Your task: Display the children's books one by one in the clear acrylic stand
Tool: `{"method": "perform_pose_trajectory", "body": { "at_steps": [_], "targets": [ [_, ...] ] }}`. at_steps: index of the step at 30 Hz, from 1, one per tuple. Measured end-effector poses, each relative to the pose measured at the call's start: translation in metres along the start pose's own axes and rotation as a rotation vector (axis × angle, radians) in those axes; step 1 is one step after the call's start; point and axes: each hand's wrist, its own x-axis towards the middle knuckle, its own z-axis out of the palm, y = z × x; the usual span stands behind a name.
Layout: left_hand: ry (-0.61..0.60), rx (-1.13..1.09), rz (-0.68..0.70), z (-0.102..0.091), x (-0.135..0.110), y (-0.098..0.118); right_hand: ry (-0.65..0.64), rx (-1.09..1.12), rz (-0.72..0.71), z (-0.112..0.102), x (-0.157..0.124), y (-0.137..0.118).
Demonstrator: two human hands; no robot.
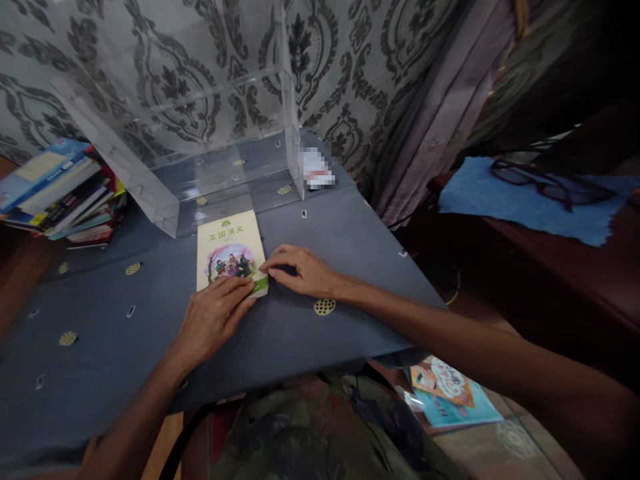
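Note:
A thin cream book (229,250) with a green title and a picture on its cover lies flat on the dark blue cloth (125,333). My left hand (213,319) rests on the book's near edge with its fingers laid flat. My right hand (303,272) touches the book's near right corner, fingertips curled at the edge. Neither hand has lifted the book.
A clear acrylic case (200,127) stands just behind the book. A stack of books (60,193) lies at the far left. More books (447,393) lie on the floor at the right. Glasses (545,180) rest on a blue cloth (520,207) on a side table.

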Motion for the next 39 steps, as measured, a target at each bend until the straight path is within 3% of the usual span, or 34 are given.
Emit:
{"method": "perform_pose_trajectory", "body": {
  "at_steps": [16, 28, 31, 36, 39],
  "targets": [
    [-0.074, -0.045, -0.033, -0.005, 0.002, 0.002, -0.062, 0.327, 0.152, -0.003, -0.007, -0.006],
    [-0.089, -0.002, 0.002, -0.008, 0.002, 0.005, -0.083, 0.446, 0.082, -0.005, -0.005, -0.010],
    [-0.097, 0.087, 0.020, -0.004, 0.000, 0.006, -0.122, 0.383, 0.045, -0.005, -0.007, -0.011],
    [-0.045, 0.191, 0.081, 0.004, -0.005, 0.008, -0.196, 0.010, -0.157, -0.003, -0.011, -0.010],
    [-0.040, 0.167, 0.080, 0.003, -0.003, 0.007, -0.204, -0.092, -0.232, -0.001, -0.013, -0.009]
  ]
}}
